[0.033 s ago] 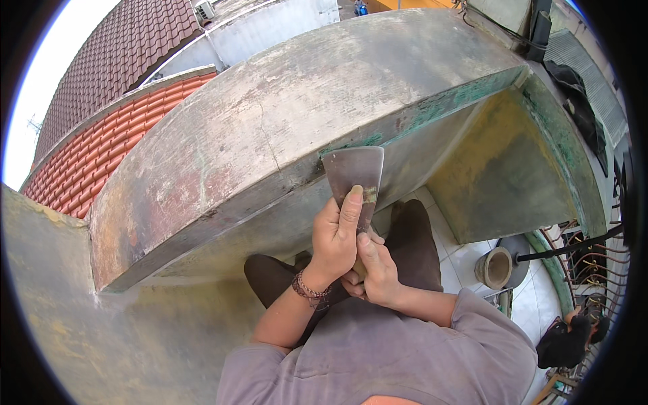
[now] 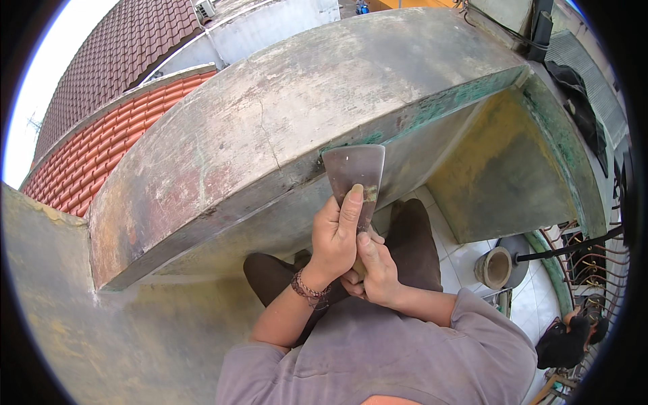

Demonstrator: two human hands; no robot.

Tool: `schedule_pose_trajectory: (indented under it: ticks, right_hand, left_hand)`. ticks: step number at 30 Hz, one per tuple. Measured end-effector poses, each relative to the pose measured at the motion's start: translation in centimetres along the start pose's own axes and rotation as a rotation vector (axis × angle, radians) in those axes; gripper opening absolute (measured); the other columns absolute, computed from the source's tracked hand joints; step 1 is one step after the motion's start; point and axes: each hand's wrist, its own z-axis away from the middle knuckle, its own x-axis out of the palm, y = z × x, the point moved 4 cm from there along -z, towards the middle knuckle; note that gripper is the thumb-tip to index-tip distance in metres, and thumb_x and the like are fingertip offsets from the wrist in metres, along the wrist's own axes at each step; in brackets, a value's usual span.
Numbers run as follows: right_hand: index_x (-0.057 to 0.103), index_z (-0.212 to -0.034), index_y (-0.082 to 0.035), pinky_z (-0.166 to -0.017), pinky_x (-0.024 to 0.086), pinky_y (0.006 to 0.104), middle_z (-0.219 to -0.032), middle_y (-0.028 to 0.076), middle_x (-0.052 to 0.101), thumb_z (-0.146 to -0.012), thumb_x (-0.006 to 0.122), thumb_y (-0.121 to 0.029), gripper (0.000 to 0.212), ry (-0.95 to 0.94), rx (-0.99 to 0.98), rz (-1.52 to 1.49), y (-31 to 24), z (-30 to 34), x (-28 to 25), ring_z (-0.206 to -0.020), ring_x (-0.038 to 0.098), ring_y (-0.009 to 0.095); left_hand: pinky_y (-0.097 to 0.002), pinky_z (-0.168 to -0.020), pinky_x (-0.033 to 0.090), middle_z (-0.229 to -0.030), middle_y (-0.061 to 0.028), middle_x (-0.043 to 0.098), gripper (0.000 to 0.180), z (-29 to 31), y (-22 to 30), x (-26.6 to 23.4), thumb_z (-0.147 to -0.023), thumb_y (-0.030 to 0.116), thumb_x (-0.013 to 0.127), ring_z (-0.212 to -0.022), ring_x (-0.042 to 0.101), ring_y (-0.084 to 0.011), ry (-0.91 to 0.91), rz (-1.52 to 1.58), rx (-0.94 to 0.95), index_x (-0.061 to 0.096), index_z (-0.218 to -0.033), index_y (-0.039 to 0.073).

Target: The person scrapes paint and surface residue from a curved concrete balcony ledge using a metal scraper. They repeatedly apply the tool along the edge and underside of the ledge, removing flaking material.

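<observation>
— Where are your fingers just now?

— Your left hand (image 2: 335, 237) is wrapped round the lower part of the wide, flat, worn grey metal scraper blade (image 2: 354, 177), with the forefinger laid straight up its face, tip near the middle of the metal. Your right hand (image 2: 375, 270) is closed just beneath and beside it, gripping the scraper's handle – which the fingers hide, so you cannot see its shape.

— And the blade itself?

— It stands nearly upright, broad edge up, that edge pressed against the underside lip of the curved, weathered concrete ledge (image 2: 270, 128), right where the flaking green paint (image 2: 439, 108) runs along the rim.

— What lies about your hands?

— A beaded bracelet (image 2: 308, 289) sits on your left wrist; grey sleeves (image 2: 378, 358) cover your upper arms. Below the hands are your dark trousers (image 2: 412, 236), and beyond them white floor tiles (image 2: 466, 260) with a round clay pot (image 2: 494, 268) well to the right. Far left, beyond the ledge, red roof tiles (image 2: 94, 155) slope away.
</observation>
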Motion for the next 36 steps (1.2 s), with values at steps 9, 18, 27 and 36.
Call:
schedule_pose_trajectory:
  ticks: [9,18,27,36]
  right_hand:
    - [0.041,-0.115,-0.009,-0.035,0.032,0.0225,-0.062,0.002,0.044,-0.103,0.030,-0.045,0.039,-0.028,-0.037,0.005,-0.5,-0.9,0.1,-0.041,0.039,0.009]
    - [0.040,-0.122,-0.011,-0.036,0.032,0.0219,-0.062,0.002,0.044,-0.103,0.029,-0.048,0.042,-0.017,0.017,0.027,-0.4,-0.5,-0.1,-0.041,0.039,0.009]
    - [0.040,-0.120,-0.011,-0.036,0.032,0.0216,-0.062,0.002,0.044,-0.103,0.028,-0.048,0.043,-0.057,-0.007,0.030,-0.6,-0.9,0.4,-0.041,0.039,0.008]
    - [0.047,-0.101,-0.009,-0.035,0.031,0.0220,-0.062,0.002,0.044,-0.104,0.029,-0.046,0.042,-0.009,-0.025,-0.008,-0.1,-0.6,0.1,-0.040,0.039,0.009]
  left_hand:
    - [-0.0229,-0.056,0.045,-0.077,-0.0026,0.063,0.035,-0.8,1.3,0.3,-0.102,0.031,0.050,-0.064,0.055,-0.0062,-0.013,0.041,0.045,0.060,-0.087,0.001]
    - [-0.0222,-0.052,0.044,-0.077,-0.0011,0.062,0.033,-0.6,0.5,0.1,-0.102,0.031,0.048,-0.059,0.055,-0.0066,-0.024,0.024,0.041,0.060,-0.096,0.001]
    - [-0.0233,-0.054,0.046,-0.078,-0.0028,0.063,0.033,-0.7,1.7,0.1,-0.102,0.030,0.049,-0.061,0.058,-0.0083,-0.039,0.094,0.016,0.060,-0.098,0.000]
    - [-0.0236,-0.064,0.045,-0.080,-0.0004,0.064,0.034,-0.5,-0.6,-0.5,-0.102,0.031,0.050,-0.072,0.053,-0.0054,-0.008,-0.046,0.005,0.063,-0.097,0.000]
